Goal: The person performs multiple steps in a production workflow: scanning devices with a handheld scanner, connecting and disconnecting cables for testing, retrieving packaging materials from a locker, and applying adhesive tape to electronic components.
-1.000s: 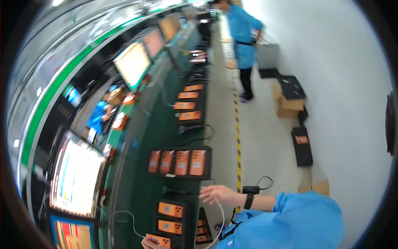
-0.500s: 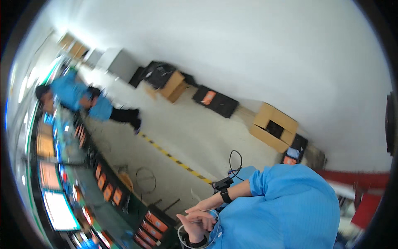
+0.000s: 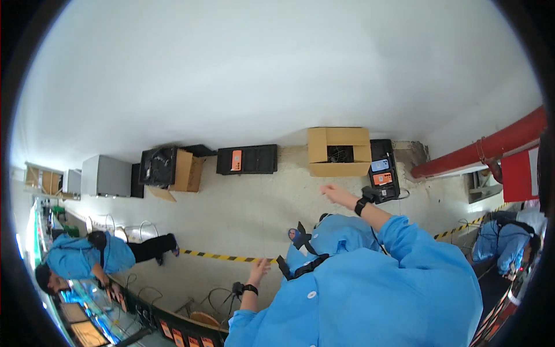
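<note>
My right hand (image 3: 340, 195) reaches out over the floor, holding nothing I can see, its fingers stretched out. Closest to it are an open cardboard box (image 3: 339, 169) with dark wire-like contents and a black tray (image 3: 393, 186). That tray carries a blue phone-like item (image 3: 380, 165) and an orange one (image 3: 382, 179). Lower and to the left, my left hand (image 3: 259, 270) hangs above the floor near a yellow-black floor stripe (image 3: 222, 257). Its fingers look loosely apart with nothing between them. Both wrists wear black bands with small dark devices.
Along the wall lie another black tray (image 3: 260, 160), a tilted carton (image 3: 188, 172) and a grey cabinet (image 3: 107, 175). A red pipe (image 3: 480, 151) runs at the right. One person (image 3: 75, 254) leans over the left workbench; another (image 3: 503, 237) is at far right.
The view has swung and levelled, bringing the right-hand person into sight. My hands, close together before with a white cable about them, are now well apart; that cable no longer shows.
</note>
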Available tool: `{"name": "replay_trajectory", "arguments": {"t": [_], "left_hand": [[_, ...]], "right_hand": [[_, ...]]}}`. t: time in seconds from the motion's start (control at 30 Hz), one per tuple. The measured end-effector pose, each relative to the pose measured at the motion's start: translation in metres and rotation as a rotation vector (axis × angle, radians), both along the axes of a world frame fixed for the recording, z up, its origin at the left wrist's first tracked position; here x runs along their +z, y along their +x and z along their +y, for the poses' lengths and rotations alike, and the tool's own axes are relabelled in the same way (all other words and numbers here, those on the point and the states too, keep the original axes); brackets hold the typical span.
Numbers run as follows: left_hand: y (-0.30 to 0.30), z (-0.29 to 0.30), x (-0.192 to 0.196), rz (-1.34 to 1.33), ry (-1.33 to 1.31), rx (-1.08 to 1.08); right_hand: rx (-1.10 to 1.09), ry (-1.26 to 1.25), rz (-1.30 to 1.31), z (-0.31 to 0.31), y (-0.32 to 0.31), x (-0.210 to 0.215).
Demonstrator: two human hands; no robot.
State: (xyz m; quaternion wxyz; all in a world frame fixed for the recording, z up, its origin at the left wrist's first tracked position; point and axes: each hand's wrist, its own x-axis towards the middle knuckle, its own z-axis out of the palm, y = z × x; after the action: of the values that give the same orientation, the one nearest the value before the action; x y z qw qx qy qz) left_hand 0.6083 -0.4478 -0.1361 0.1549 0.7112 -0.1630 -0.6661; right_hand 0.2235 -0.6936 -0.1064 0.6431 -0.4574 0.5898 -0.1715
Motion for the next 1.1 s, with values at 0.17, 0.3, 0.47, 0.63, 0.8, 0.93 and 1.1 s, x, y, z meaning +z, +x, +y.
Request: {"name": "replay_trajectory", "arguments": {"t": [0.17,0.3,0.47,0.63,0.8,0.93,1.1], "left_hand": [[-0.004,0.018,-0.046,-0.166,0.160,0.085],[-0.026,-0.013,-0.004,-0.113,0.087,0.211],[-0.045,-0.036,0.043,-0.236,-0.028,0.353],[-0.084,-0.031,0.063,-0.169,0.024,0.235],[-0.124,-0.031,0.087,-0.192,0.157,0.148],[-0.138,-0.052,0.098,-0.201,0.286,0.140],[-0.142,-0.081,0.104,-0.223,0.292,0.126]], "right_hand": [[-0.017,-0.267,0.485,-0.010,-0.114,-0.088],[-0.177,-0.066,0.495,-0.021,-0.159,-0.115],[-0.551,0.019,0.019,-0.070,-0.182,-0.113],[-0.679,0.005,-0.221,-0.122,-0.181,-0.137],[-0.866,0.235,-0.351,-0.143,-0.157,-0.206],[-0.996,0.348,-0.233,-0.123,-0.162,-0.286],[-0.924,0.269,0.338,-0.050,-0.160,-0.316]]}}
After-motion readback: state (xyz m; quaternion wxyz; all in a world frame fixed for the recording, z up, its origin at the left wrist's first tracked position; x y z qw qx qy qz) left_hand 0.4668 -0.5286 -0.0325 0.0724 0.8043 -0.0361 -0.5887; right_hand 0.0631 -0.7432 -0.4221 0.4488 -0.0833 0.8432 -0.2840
